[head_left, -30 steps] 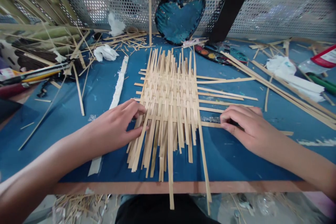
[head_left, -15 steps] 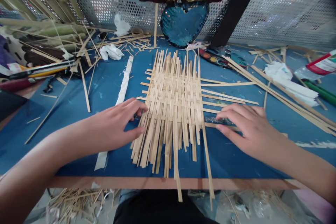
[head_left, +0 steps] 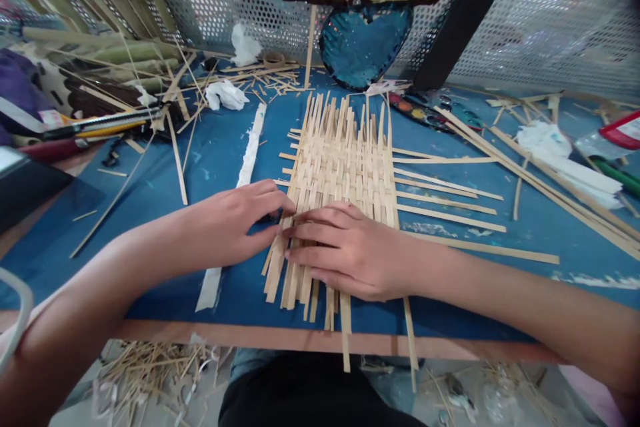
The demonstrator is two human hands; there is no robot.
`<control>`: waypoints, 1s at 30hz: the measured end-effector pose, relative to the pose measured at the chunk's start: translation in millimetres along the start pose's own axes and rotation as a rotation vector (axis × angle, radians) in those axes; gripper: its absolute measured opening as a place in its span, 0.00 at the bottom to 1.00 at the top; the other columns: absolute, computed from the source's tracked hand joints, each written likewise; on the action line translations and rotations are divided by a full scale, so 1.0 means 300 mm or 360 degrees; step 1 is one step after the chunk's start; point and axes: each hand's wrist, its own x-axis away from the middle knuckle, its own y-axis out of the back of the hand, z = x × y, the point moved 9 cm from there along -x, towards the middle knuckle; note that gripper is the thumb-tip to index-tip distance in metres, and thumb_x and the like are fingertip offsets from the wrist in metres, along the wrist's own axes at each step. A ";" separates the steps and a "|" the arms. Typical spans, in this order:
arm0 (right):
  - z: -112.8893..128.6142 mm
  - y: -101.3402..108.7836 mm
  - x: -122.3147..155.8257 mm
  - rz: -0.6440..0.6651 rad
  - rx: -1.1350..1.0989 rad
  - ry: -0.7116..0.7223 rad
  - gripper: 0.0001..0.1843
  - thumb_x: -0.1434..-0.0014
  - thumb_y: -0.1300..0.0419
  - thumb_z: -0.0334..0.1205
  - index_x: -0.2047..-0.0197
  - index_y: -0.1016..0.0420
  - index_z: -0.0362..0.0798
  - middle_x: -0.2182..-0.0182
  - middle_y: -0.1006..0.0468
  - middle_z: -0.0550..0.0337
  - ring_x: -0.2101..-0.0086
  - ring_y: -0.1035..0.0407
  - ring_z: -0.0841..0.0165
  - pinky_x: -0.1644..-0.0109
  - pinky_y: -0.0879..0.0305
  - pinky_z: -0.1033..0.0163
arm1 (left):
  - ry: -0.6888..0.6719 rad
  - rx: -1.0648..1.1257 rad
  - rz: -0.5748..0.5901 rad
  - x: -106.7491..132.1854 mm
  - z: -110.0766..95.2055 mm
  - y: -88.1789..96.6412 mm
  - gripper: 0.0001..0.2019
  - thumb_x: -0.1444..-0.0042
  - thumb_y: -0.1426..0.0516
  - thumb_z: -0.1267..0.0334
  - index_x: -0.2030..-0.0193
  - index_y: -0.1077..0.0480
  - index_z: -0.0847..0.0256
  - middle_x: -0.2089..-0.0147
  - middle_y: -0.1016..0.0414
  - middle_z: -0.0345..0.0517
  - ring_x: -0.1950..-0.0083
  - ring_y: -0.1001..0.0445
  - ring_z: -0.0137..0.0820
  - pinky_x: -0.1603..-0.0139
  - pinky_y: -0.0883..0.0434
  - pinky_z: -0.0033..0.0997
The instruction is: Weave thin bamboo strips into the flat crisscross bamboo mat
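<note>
Since the earlier shot the right hand (head_left: 350, 250) has slid in from the right side of the weave and now lies across its lower part, fingertips almost meeting the left hand (head_left: 235, 220), which sits at the mat's left edge. The woven bamboo mat (head_left: 345, 173) itself is flat on the blue table (head_left: 115, 213), right in front of the person, with loose strip ends (head_left: 300, 290) fanning down toward the wooden table edge (head_left: 320, 341) and a few passing over it. Grip-wise, the right hand is spread flat on the strips, not clenched, while the left has its fingers curled at the edge, and I can't tell if it's actually pinching a strip. The right hand and forearm are what's in the way here, covering a good chunk of the lower weave. More strips stick out to the right, including a long bamboo strip (head_left: 480, 247) just below them. Around the mat there's a white paper strip (head_left: 253, 147) on the left, crumpled tissue (head_left: 225, 95) and a scatter of bamboo offcuts (head_left: 260, 77) further up, and a yellow-and-black utility knife (head_left: 105, 123) off to the left. Up top, a blue heart-shaped panel (head_left: 363, 47) and a watercolour palette (head_left: 425, 113) sit near a perforated metal screen (head_left: 540, 20), with more cut strips on the floor (head_left: 150, 373) below the table.
</note>
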 end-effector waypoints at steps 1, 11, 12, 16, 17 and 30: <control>0.001 0.001 0.004 -0.0008 0.0010 0.0007 0.20 0.25 0.49 0.41 0.37 0.25 0.45 0.38 0.24 0.49 0.37 0.38 0.54 0.37 0.44 0.48 | -0.0014 -0.0008 -0.0008 0.000 -0.002 0.001 0.14 0.32 0.50 0.62 0.45 0.27 0.59 0.52 0.26 0.49 0.51 0.24 0.39 0.48 0.30 0.40; 0.015 0.032 0.017 -0.0097 0.0001 -0.0003 0.18 0.27 0.48 0.36 0.40 0.23 0.43 0.42 0.21 0.50 0.41 0.34 0.55 0.38 0.46 0.48 | -0.0152 -0.0069 0.0000 0.007 -0.010 0.016 0.12 0.29 0.49 0.60 0.55 0.23 0.57 0.57 0.26 0.44 0.57 0.24 0.34 0.53 0.30 0.33; 0.014 0.035 0.017 -0.0074 -0.0005 -0.0002 0.18 0.27 0.48 0.36 0.42 0.22 0.43 0.43 0.20 0.51 0.42 0.33 0.55 0.39 0.46 0.48 | -0.0172 -0.0096 0.0001 0.007 -0.015 0.015 0.12 0.28 0.49 0.60 0.53 0.24 0.57 0.56 0.26 0.44 0.56 0.24 0.34 0.53 0.30 0.33; 0.006 0.042 0.023 0.0003 -0.0027 0.0003 0.17 0.27 0.48 0.36 0.45 0.20 0.45 0.45 0.19 0.51 0.45 0.33 0.56 0.40 0.47 0.48 | -0.0256 -0.0341 -0.0005 0.008 -0.049 0.001 0.12 0.28 0.49 0.62 0.49 0.25 0.57 0.53 0.26 0.47 0.56 0.25 0.35 0.53 0.29 0.34; 0.005 0.043 0.025 0.0016 -0.0026 0.0010 0.17 0.27 0.48 0.36 0.44 0.21 0.45 0.45 0.19 0.51 0.45 0.33 0.56 0.40 0.47 0.48 | -0.0306 -0.0391 0.0011 0.010 -0.065 -0.006 0.11 0.29 0.49 0.64 0.51 0.25 0.57 0.53 0.26 0.48 0.56 0.25 0.36 0.53 0.29 0.35; 0.033 0.062 0.029 0.0157 0.0030 -0.0024 0.16 0.28 0.47 0.37 0.47 0.19 0.45 0.47 0.20 0.50 0.46 0.34 0.54 0.41 0.50 0.47 | -0.0571 -0.0147 0.0062 0.033 -0.159 0.022 0.14 0.35 0.51 0.75 0.57 0.25 0.59 0.50 0.21 0.49 0.50 0.25 0.36 0.49 0.30 0.34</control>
